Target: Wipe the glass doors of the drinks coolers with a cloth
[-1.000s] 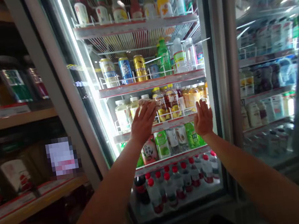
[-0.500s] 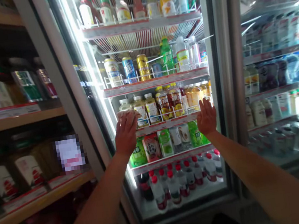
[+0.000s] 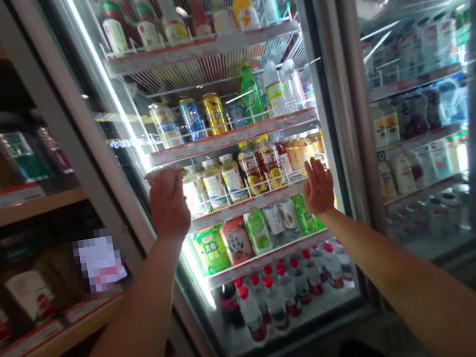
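My left hand point(image 3: 169, 206) presses a pale, crumpled cloth point(image 3: 157, 175) against the glass door of a lit drinks cooler, near the door's left side. The cloth shows above and around my fingertips; the rest lies hidden under the hand. My right hand point(image 3: 318, 187) rests on the same glass farther right, fingers stretched upward, with nothing in it. Behind the glass, between the hands, stand white-capped bottles point(image 3: 214, 183) and dark tea bottles with yellow caps point(image 3: 269, 163). Green drink packs point(image 3: 211, 251) sit on the shelf below.
A metal door frame point(image 3: 354, 101) runs up on the right, with a second glass-fronted cooler beyond it. Left of the door is an open wooden shelf point(image 3: 24, 213) with large bottles. Red-capped water bottles point(image 3: 277, 304) fill the cooler's bottom.
My left hand and the cloth have slid left across the glass, toward the door's left edge. My right hand stays at about the same place on the door. The view has shifted slightly.
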Available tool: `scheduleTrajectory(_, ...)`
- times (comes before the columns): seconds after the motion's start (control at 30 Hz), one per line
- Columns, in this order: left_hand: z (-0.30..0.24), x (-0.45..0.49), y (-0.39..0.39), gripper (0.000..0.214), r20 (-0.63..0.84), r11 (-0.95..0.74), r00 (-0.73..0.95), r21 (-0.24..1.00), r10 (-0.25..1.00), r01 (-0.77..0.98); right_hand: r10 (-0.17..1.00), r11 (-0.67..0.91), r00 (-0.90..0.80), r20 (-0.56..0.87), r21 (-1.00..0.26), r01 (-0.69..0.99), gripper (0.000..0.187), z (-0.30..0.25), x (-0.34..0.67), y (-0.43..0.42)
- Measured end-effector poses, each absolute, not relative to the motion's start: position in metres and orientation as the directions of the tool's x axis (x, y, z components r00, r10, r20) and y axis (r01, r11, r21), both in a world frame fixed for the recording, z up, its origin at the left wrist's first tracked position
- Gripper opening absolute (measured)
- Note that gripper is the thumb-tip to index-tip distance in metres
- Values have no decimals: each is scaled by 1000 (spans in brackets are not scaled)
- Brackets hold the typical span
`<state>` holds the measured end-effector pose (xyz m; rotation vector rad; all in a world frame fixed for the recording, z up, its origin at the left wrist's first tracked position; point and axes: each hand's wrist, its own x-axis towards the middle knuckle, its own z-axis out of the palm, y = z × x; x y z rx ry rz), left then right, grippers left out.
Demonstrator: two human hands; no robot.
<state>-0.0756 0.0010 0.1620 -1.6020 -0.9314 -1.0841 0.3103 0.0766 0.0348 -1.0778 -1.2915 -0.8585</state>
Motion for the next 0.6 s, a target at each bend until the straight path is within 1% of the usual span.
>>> scheduleTrajectory(0.13, 192, -67, 7, 59, 967, -354, 249, -213, 57, 910, 81, 296, 122, 989, -141, 945, 58, 36, 309, 76)
scheduleTrajectory(0.2, 201, -61, 9, 60, 973, -389, 226, -195, 35, 900, 89, 295, 117, 989, -138, 945, 58, 36, 308, 75)
scheduleTrajectory(0.3, 211, -53, 12, 62, 972, -370, 232, -207, 24, 906, 103, 305, 120, 987, -146, 941, 58, 36, 308, 75)
scheduleTrajectory(0.43, 228, -40, 16, 59, 968, -328, 249, -239, -13, 914, 122, 319, 126, 985, -159, 934, 58, 37, 308, 73)
scheduleTrajectory(0.5, 233, -31, 20, 60, 969, -357, 247, -233, -7, 905, 128, 326, 127, 984, -163, 931, 57, 38, 308, 73)
scheduleTrajectory(0.6, 233, -15, 25, 64, 974, -412, 225, -190, 37, 891, 150, 331, 125, 981, -169, 928, 57, 39, 308, 71)
